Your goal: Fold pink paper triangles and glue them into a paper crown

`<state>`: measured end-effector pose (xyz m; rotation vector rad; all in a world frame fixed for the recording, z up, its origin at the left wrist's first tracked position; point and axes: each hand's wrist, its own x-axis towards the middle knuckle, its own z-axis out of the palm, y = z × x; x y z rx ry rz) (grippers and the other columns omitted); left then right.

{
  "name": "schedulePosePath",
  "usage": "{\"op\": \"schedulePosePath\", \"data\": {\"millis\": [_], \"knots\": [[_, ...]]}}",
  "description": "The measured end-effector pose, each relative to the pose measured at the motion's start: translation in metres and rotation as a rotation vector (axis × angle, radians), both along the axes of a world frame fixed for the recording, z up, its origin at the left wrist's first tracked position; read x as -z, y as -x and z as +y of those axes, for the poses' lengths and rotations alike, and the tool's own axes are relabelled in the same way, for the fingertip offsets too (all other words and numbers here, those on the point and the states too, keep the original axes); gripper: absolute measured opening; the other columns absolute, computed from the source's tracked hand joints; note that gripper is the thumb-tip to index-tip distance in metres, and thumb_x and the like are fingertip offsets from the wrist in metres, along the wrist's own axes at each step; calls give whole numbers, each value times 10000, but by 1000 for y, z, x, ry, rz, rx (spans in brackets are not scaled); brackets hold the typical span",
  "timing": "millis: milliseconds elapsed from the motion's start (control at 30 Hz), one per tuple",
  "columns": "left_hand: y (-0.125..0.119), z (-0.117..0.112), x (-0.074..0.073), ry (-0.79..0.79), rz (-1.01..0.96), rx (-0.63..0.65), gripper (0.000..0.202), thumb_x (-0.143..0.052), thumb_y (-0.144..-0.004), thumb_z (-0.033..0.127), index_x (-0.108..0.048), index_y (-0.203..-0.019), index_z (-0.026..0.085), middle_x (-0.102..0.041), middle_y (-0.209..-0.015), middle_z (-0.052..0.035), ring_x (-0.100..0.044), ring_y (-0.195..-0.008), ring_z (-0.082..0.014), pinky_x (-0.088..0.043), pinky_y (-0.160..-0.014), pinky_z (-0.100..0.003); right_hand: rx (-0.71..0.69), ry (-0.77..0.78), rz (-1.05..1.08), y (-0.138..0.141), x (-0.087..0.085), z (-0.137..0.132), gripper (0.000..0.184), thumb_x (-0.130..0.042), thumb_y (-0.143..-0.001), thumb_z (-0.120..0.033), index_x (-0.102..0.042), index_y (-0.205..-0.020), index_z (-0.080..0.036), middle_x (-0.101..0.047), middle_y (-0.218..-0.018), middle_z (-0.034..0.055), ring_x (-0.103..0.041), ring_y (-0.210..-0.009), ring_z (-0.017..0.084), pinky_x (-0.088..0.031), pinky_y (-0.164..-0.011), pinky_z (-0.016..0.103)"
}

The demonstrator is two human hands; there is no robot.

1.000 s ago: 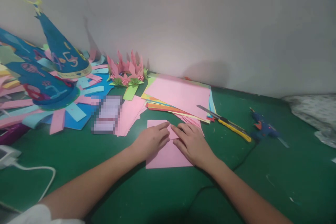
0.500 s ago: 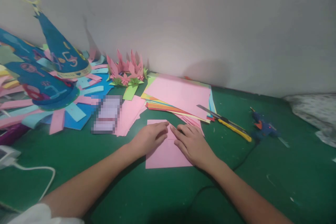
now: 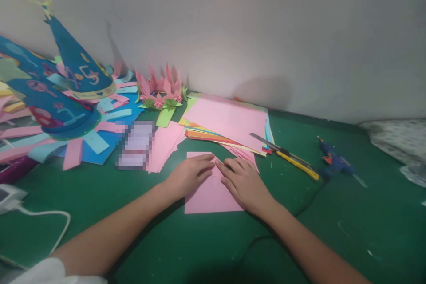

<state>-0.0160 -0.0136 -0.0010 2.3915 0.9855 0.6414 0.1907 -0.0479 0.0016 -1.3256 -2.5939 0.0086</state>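
Note:
A pink sheet of paper (image 3: 213,199) lies flat on the green table in front of me. On its upper part is a smaller pink paper piece or folded flap (image 3: 216,172); which of the two I cannot tell. My left hand (image 3: 191,175) rests on the sheet's left side, fingertips at the small piece and thumb apart from the index finger. From the right, my right hand (image 3: 246,184) presses down with spread fingers, its index fingertip close to the left fingertips. Part of the paper is hidden under both hands.
Behind the hands lie stacked coloured papers (image 3: 229,115) and a yellow box cutter (image 3: 297,164). A blue glue gun (image 3: 336,159) is at right. Pink strips (image 3: 166,142), a pixelated phone (image 3: 136,144), a pink paper crown (image 3: 161,91) and blue cone hats (image 3: 78,62) stand or lie left.
The left thumb and fingertips have shifted very slightly to the right over the small pink piece. Everything else stays as it was.

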Motion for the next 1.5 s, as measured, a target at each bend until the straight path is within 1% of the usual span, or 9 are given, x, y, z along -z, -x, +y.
{"op": "schedulePosePath", "data": {"millis": [333, 500, 733, 967, 1067, 1167, 1267, 1367, 1500], "knots": [[-2, -2, -1, -13, 18, -41, 203, -507, -867, 184, -683, -969, 179, -582, -1241, -86, -562, -1140, -187, -475, -956, -293, 3, -5, 27, 0, -2, -1, 405, -376, -943, -315, -471, -1324, -218, -596, -1105, 95, -484, -979, 225, -390, -860, 406], [-3, -3, -1, 2, 23, -43, 192, -519, -866, 201, -684, -960, 170, -585, -1236, -94, -557, -1146, -191, -464, -968, -289, 11, 10, 6, 2, -3, -1, 406, -403, -934, -299, -482, -1310, -168, -588, -1110, 99, -479, -985, 232, -380, -864, 400], [-5, -5, 6, -20, 25, -79, 162, -529, -866, 215, -664, -948, 177, -580, -1249, -79, -588, -1100, -196, -475, -950, -305, 20, 14, 17, 2, -1, -1, 413, -402, -934, -323, -469, -1318, -185, -584, -1104, 96, -478, -981, 233, -379, -861, 393], [-6, -8, -1, -39, 188, -136, 136, -521, -867, 249, -617, -956, 208, -527, -1312, -36, -612, -1042, -203, -516, -855, -311, 54, -6, 21, 7, -5, 0, 411, -420, -921, -361, -505, -1282, -185, -594, -1073, 96, -484, -964, 237, -376, -846, 398], [-5, -8, -3, -35, 216, -145, 131, -520, -868, 263, -610, -952, 219, -532, -1305, -22, -630, -995, -189, -525, -774, -272, 60, -74, 13, 6, -10, 0, 343, -403, -928, -321, -593, -1178, -184, -606, -1026, 91, -484, -966, 236, -352, -846, 398], [-5, -8, -3, -31, 213, -142, 125, -528, -865, 279, -612, -940, 225, -540, -1292, -14, -645, -950, -174, -519, -710, -241, 87, -151, 31, 3, -16, -1, 312, -388, -928, -251, -693, -905, -187, -618, -888, 74, -495, -906, 216, -341, -819, 382], [-5, -8, -3, -34, 209, -139, 124, -530, -865, 285, -611, -939, 228, -538, -1290, -9, -652, -920, -164, -511, -687, -231, 104, -206, 41, -1, -20, -2, 355, -412, -904, -210, -663, -655, -170, -594, -730, 62, -495, -820, 200, -346, -783, 365], [-4, -8, -3, -41, 212, -136, 122, -518, -872, 282, -611, -931, 230, -536, -1292, -1, -653, -915, -165, -512, -683, -239, 106, -256, 71, -4, -20, -2, 366, -426, -882, -196, -624, -576, -168, -575, -655, 56, -485, -751, 187, -350, -735, 355], [-2, -7, -2, -49, 198, -109, 125, -521, -873, 284, -605, -949, 233, -536, -1292, 3, -640, -957, -170, -516, -734, -257, 112, -277, 163, -5, -17, -3, 356, -436, -874, -199, -602, -561, -167, -596, -680, 54, -480, -697, 166, -354, -690, 344]]}}
